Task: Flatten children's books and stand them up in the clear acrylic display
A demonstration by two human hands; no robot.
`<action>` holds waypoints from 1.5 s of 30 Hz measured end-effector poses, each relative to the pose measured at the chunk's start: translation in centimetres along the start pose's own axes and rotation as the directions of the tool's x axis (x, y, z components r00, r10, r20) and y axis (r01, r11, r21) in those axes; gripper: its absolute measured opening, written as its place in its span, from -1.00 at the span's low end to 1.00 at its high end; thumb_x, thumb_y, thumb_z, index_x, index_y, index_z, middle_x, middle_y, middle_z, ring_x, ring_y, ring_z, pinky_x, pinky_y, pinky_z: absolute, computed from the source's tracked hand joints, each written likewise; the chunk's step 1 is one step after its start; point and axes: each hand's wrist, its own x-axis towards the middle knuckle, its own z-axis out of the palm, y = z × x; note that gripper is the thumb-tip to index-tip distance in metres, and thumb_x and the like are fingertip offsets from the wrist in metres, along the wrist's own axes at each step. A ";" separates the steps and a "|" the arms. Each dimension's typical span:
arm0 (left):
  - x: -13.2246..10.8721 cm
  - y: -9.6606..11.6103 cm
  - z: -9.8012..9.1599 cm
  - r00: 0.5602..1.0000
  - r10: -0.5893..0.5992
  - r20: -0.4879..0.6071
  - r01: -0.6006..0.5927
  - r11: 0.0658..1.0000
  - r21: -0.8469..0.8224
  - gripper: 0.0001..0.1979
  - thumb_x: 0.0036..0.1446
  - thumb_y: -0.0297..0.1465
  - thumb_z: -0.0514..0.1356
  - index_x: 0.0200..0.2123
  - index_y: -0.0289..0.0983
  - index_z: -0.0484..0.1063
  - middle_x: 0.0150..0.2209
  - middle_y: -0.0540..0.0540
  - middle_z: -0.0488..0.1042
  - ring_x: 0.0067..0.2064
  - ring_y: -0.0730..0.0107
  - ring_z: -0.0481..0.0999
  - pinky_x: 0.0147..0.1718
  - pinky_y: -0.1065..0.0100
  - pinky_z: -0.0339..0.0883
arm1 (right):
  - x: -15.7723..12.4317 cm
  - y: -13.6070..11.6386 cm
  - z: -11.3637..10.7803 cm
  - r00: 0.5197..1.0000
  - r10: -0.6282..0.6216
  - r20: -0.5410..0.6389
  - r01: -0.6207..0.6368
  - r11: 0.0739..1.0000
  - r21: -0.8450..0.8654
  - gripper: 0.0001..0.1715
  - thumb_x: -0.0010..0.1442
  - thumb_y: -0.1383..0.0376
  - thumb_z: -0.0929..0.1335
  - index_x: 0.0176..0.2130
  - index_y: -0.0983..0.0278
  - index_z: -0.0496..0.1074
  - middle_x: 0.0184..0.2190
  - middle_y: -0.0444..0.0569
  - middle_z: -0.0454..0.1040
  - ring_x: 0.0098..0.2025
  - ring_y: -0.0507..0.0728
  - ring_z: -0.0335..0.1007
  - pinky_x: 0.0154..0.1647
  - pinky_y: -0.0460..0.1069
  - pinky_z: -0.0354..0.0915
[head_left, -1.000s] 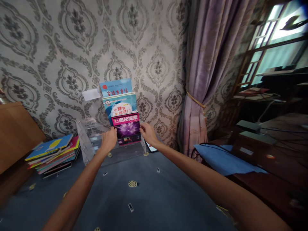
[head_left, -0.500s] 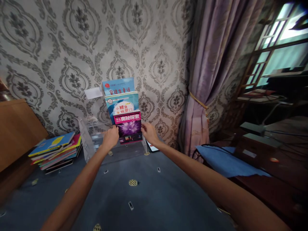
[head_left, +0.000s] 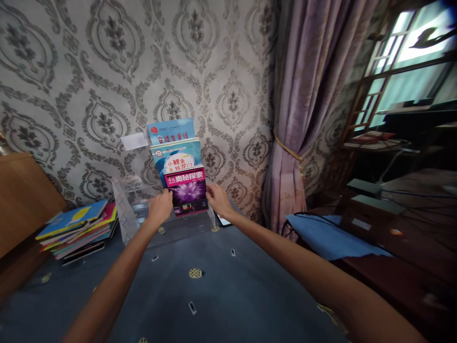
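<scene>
A pink and purple book (head_left: 188,192) stands upright at the front of a clear stepped rack (head_left: 185,229). My left hand (head_left: 161,207) grips its left edge, fingers closed. On the opposite edge, my right hand (head_left: 218,200) pinches the same book. Behind it rises a teal book with a white circle (head_left: 178,155), and a blue book with red lettering (head_left: 174,129) stands highest at the back. The lower parts of both rear books are hidden by the ones before them. A white card (head_left: 134,141) sits at the rack's upper left.
A pile of colourful books (head_left: 76,228) lies left of the rack. Behind the rack's right end, a phone-like device (head_left: 224,221) is partly visible. A patterned wall stands close behind, with a purple curtain (head_left: 296,114) and a blue cloth (head_left: 332,238) to the right.
The camera view has shifted slightly, so the scene sits a little further left. Both hands still hold the pink and purple book at its sides, with little visible movement relative to the rack.
</scene>
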 end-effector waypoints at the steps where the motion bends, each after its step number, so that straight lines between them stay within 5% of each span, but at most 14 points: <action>1: 0.0 0.0 0.0 1.000 -0.001 0.001 0.001 1.000 0.004 -0.62 0.43 -0.31 -0.18 0.03 -0.30 0.35 -0.15 -0.35 0.61 -0.08 -0.03 0.63 -0.17 0.18 0.38 | 0.0 0.0 0.0 1.000 0.002 0.000 -0.002 1.000 0.004 -0.62 0.13 0.47 0.25 -0.09 0.26 0.49 -0.25 0.04 0.48 -0.14 0.22 0.38 -0.05 0.09 0.32; 18: -0.1 0.1 0.7 1.000 -0.009 0.002 0.009 1.000 0.025 -0.60 0.42 -0.30 -0.18 -0.03 -0.30 0.40 -0.16 -0.35 0.61 -0.07 -0.01 0.62 -0.18 0.19 0.38 | -1.4 1.5 0.8 0.986 0.146 -0.076 -0.135 0.982 0.132 -0.46 0.17 0.45 0.22 0.13 0.33 0.40 -0.07 0.13 0.52 -0.04 0.21 0.44 0.00 0.10 0.37; 25: 0.5 0.2 1.3 1.000 -0.006 -0.007 0.006 1.000 0.025 -0.58 0.42 -0.31 -0.20 -0.08 -0.32 0.42 -0.17 -0.36 0.62 -0.08 -0.02 0.62 -0.18 0.19 0.38 | -4.0 1.8 2.2 0.978 0.205 -0.041 -0.193 0.960 0.202 -0.52 0.14 0.51 0.23 -0.03 0.29 0.54 -0.09 0.08 0.60 -0.04 0.21 0.51 0.04 0.09 0.36; 45: 0.8 -0.4 2.5 0.999 0.019 -0.029 -0.019 1.000 0.013 -0.59 0.42 -0.31 -0.20 -0.09 -0.31 0.41 -0.20 -0.27 0.63 -0.10 0.07 0.62 -0.19 0.25 0.36 | -5.7 2.6 4.0 0.967 0.231 -0.103 -0.188 0.929 0.318 -0.42 0.10 0.56 0.24 0.05 0.27 0.52 -0.08 0.04 0.58 -0.03 0.17 0.47 0.09 0.07 0.34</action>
